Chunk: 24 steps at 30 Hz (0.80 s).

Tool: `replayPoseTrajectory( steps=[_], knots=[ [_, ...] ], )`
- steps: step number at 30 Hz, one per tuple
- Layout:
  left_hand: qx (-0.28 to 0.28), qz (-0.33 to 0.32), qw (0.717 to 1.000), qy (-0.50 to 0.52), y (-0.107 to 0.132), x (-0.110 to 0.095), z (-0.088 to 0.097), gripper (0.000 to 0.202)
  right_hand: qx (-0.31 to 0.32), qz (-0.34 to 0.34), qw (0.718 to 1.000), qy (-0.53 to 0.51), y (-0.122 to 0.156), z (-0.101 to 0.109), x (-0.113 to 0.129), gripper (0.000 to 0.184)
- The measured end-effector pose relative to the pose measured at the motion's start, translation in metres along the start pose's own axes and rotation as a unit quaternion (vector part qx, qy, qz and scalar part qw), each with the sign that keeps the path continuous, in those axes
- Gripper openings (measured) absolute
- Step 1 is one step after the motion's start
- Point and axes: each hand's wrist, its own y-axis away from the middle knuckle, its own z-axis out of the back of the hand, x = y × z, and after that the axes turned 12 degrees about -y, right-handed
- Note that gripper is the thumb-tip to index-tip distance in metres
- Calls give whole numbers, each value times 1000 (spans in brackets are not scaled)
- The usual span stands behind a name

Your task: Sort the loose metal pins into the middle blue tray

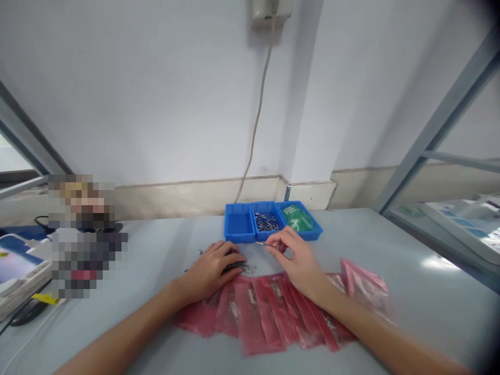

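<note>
My left hand [213,268] rests on the grey table [410,291], fingers curled over a small pile of thin metal pins [242,267]. My right hand [295,258] pinches one metal pin [262,243] by its end, just in front of the blue trays. Several pink plastic bags [273,310] lie fanned out on the table under both forearms. Three blue trays stand in a row at the back: the left one [239,225] looks empty, the middle one [267,221] holds metal pins, the right one [299,219] holds green packets.
A pale cable [255,130] hangs down the white wall behind the trays. Books and a dark cable lie at the far left [19,271]. A grey metal frame [433,135] and a shelf with papers stand at the right.
</note>
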Motion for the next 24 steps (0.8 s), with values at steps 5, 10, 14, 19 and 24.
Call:
replayPoseTrajectory(
  steps=[5, 10, 14, 19, 24],
  knots=[
    [6, 3, 1000, -8, 0, 0, -1, 27, 1, -8, 999, -36, -1, -2, 3, 7],
    [10, 5, 1000, -4, -1, 0, -1, 26, 14, -12, 998, -54, 1, -3, 4, 6],
    [7, 3, 1000, -2, -1, -1, 0, 27, 12, -17, 998, -57, 1, -3, 3, 5],
    [4, 1, 1000, -4, 0, 0, -1, 26, -2, -23, 997, -79, -1, -3, 0, 6],
    [8, 3, 1000, -9, 0, 1, -2, 26, -4, -47, 994, -104, -1, -4, -2, 5]
  ],
)
